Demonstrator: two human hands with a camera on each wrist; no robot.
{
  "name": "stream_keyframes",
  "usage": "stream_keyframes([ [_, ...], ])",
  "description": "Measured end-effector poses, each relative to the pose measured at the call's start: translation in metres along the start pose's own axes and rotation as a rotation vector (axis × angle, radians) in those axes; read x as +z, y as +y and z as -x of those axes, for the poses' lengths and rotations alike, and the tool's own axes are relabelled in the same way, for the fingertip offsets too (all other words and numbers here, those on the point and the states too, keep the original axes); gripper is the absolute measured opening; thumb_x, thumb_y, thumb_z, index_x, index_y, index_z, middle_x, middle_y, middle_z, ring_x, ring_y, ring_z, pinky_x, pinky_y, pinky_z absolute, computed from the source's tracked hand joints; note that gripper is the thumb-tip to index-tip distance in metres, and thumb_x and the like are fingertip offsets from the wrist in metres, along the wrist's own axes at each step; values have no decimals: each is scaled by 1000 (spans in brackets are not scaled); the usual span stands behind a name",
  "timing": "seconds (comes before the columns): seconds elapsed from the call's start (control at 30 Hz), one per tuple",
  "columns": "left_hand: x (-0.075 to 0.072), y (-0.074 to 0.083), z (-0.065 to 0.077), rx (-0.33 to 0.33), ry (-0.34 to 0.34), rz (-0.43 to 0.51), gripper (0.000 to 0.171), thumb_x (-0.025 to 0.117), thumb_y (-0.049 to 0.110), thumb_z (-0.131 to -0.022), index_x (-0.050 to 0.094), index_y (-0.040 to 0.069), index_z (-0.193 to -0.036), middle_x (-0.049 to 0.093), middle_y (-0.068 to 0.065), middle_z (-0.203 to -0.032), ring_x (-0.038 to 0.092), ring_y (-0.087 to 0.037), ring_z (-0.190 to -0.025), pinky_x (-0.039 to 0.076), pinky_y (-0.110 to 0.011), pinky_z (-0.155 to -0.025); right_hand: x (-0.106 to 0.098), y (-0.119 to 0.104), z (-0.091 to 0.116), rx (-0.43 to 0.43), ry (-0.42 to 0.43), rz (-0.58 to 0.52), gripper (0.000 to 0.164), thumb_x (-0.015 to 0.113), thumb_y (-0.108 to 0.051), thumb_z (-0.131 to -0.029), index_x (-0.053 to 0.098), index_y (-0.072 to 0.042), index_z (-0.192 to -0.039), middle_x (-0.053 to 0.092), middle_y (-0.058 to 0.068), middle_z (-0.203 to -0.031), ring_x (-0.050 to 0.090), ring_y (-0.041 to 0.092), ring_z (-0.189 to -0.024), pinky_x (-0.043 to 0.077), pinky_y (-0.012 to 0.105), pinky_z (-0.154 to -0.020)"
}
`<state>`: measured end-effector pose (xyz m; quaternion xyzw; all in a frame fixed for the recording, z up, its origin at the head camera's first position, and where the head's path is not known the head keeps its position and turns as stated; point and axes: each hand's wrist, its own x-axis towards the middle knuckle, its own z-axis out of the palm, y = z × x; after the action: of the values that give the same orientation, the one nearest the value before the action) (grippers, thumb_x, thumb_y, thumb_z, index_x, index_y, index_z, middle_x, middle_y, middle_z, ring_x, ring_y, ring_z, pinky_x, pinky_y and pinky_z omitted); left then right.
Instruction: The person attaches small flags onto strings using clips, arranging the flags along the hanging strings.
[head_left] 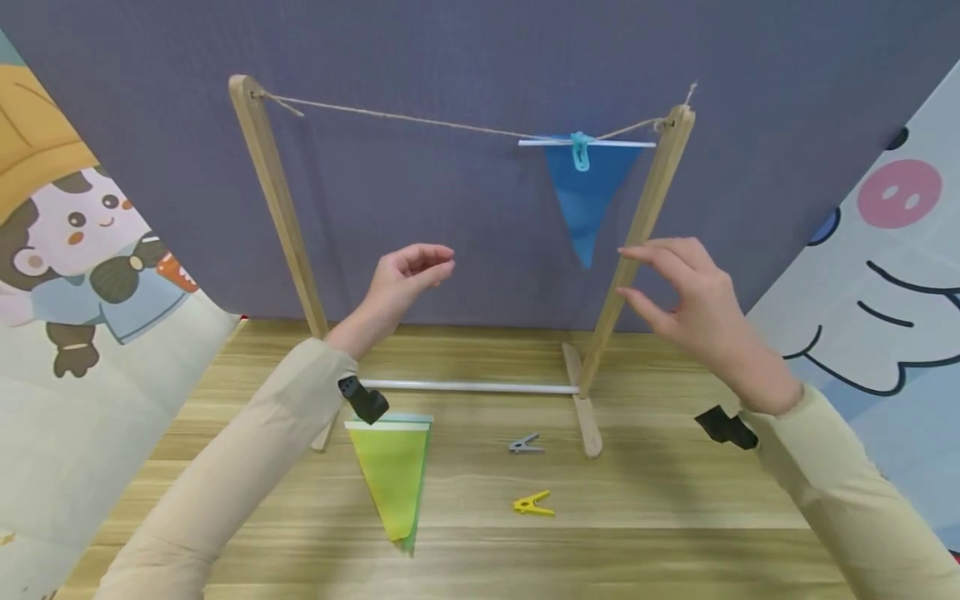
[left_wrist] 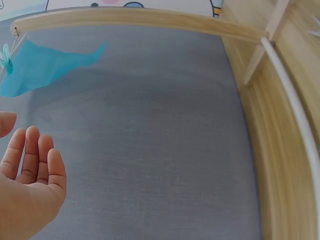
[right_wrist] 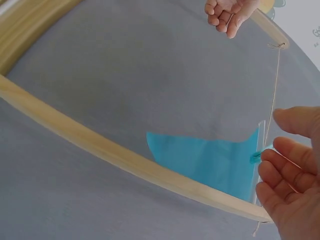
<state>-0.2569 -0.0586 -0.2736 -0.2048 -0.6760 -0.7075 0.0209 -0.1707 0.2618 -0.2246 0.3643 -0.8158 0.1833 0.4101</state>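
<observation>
A blue triangular pennant [head_left: 588,200] hangs point down near the right end of a string [head_left: 405,114]. A light-blue clothespin [head_left: 580,152] clips its white top strip to the string. My left hand [head_left: 405,279] hovers left of the pennant, fingers loosely bent, nothing between them. My right hand [head_left: 686,296] is raised beside the right wooden post [head_left: 637,242], thumb and fingers apart and holding nothing. In the right wrist view the pennant [right_wrist: 205,160] appears past the fingers. Below, a yellow-green pennant [head_left: 390,475] lies on the table with another sheet under it.
A grey clothespin [head_left: 525,444] and a yellow clothespin [head_left: 534,503] lie on the wooden table [head_left: 645,533]. The left wooden post [head_left: 277,192] holds the string's other end. A white bar [head_left: 472,386] joins the posts low down. Behind stands a grey-blue panel [head_left: 450,200].
</observation>
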Motion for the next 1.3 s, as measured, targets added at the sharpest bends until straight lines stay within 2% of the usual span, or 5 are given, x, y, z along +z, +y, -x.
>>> stream_keyframes([
  [0.23,-10,-7,18,-28,-7,-68,21,64,5,-88,63,-1,-107,66,4,-95,60,-9,-87,48,-22,-78,7,-9,21,17,-13,-25,50,50,-44,-95,64,3,-107,62,16,-101,54,33,-95,38,17,-89],
  [0.5,-25,-16,40,-73,-18,-62,18,64,5,-89,63,2,-106,66,4,-97,61,-11,-94,48,-22,-84,19,-20,46,7,-43,-44,46,51,-40,-95,64,2,-109,62,16,-101,55,32,-94,40,20,-86],
  [0.9,-42,-40,72,-105,-4,-65,14,63,4,-89,64,3,-103,66,8,-94,62,-9,-91,49,-23,-84,41,-40,86,89,-130,-113,47,48,-42,-96,63,0,-109,61,11,-103,55,25,-94,41,18,-84],
  [1.13,-51,-53,88,-137,7,-70,26,61,0,-89,56,-14,-111,65,10,-95,61,-7,-92,48,-20,-84,58,-51,110,170,-148,-166,49,48,-45,-94,64,-1,-108,63,9,-103,57,24,-95,39,12,-90],
  [1.3,-58,-61,98,-184,-1,-73,29,62,3,-89,56,-13,-114,64,6,-99,60,-7,-93,48,-21,-85,73,-55,127,175,-101,-191,52,48,-47,-93,65,0,-106,66,8,-101,59,26,-92,38,13,-93],
])
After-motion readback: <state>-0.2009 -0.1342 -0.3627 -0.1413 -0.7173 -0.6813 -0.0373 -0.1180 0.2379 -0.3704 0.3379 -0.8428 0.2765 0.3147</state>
